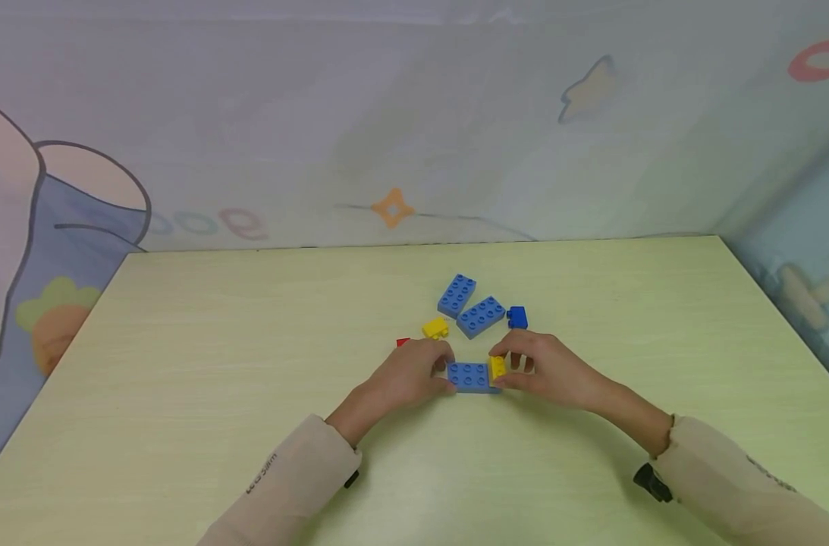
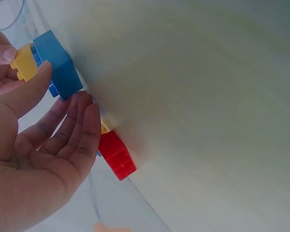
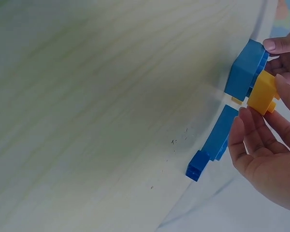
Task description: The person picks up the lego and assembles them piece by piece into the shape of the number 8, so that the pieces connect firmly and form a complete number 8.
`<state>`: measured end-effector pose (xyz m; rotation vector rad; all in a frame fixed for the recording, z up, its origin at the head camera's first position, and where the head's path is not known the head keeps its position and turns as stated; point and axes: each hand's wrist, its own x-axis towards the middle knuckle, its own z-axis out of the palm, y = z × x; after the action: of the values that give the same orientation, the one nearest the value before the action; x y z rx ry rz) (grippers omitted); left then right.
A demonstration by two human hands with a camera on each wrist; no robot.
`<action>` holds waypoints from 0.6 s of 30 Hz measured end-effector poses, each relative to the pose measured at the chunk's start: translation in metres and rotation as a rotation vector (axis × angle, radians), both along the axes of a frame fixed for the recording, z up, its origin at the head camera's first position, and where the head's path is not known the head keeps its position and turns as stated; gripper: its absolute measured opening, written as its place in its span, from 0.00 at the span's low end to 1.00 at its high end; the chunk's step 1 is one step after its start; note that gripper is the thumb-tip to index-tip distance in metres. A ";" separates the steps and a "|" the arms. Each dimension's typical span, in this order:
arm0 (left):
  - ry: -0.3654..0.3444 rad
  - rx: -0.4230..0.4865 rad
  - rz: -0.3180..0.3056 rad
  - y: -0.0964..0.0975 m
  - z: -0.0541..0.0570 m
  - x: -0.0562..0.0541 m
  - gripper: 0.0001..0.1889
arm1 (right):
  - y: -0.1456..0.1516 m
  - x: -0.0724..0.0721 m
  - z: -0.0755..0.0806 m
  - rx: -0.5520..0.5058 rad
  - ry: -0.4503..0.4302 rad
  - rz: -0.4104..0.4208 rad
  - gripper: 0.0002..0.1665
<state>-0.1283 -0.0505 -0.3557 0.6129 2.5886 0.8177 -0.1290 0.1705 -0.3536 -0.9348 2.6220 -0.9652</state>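
A light-blue building brick [image 1: 469, 377] lies near the middle of the table, studs up. My left hand [image 1: 412, 373] grips its left end between thumb and fingers; in the left wrist view the thumb is on the near side of the blue brick [image 2: 60, 65]. With thumb and fingertips, my right hand [image 1: 554, 368] pinches a small yellow brick [image 1: 497, 368] at the blue one's right end. In the right wrist view the yellow brick [image 3: 263, 93] sits against the studded side of the blue brick [image 3: 245, 70]; whether it is fully pressed on, I cannot tell.
Behind the hands lie two more light-blue bricks [image 1: 457, 295], a small dark-blue brick [image 1: 517, 318] and another yellow brick [image 1: 435, 328]. A red brick [image 2: 117, 155] is beside my left hand, mostly hidden in the head view. A printed cloth [image 1: 284, 136] hangs along the table's back edge.
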 end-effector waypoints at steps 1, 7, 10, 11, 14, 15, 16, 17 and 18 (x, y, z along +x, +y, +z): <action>-0.001 -0.003 0.002 0.000 0.000 0.000 0.15 | 0.000 0.000 0.000 -0.003 0.001 0.003 0.17; 0.005 -0.007 0.000 0.000 -0.002 -0.001 0.15 | -0.001 -0.003 -0.002 -0.013 0.014 0.029 0.17; 0.005 0.000 -0.003 0.000 -0.004 -0.001 0.14 | 0.000 -0.004 -0.002 -0.013 0.013 0.028 0.17; 0.003 0.001 -0.003 0.000 -0.004 -0.001 0.14 | 0.000 -0.004 -0.003 -0.015 0.009 0.025 0.17; 0.002 -0.002 0.000 0.001 -0.004 -0.001 0.15 | 0.003 -0.006 -0.005 -0.029 -0.007 0.012 0.17; 0.001 -0.004 0.002 0.001 -0.003 -0.001 0.15 | 0.003 -0.006 -0.006 -0.037 -0.014 0.010 0.17; 0.001 -0.006 0.003 0.001 -0.003 -0.001 0.15 | 0.004 -0.007 -0.007 -0.045 -0.024 0.005 0.17; 0.001 -0.008 0.004 0.001 -0.003 -0.001 0.15 | 0.004 -0.008 -0.008 -0.055 -0.033 0.001 0.17; 0.002 -0.010 0.004 0.001 -0.003 0.000 0.15 | 0.005 -0.008 -0.008 -0.064 -0.041 -0.002 0.18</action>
<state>-0.1288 -0.0499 -0.3582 0.6054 2.5947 0.8061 -0.1374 0.1751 -0.3621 -0.9175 2.5726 -1.0634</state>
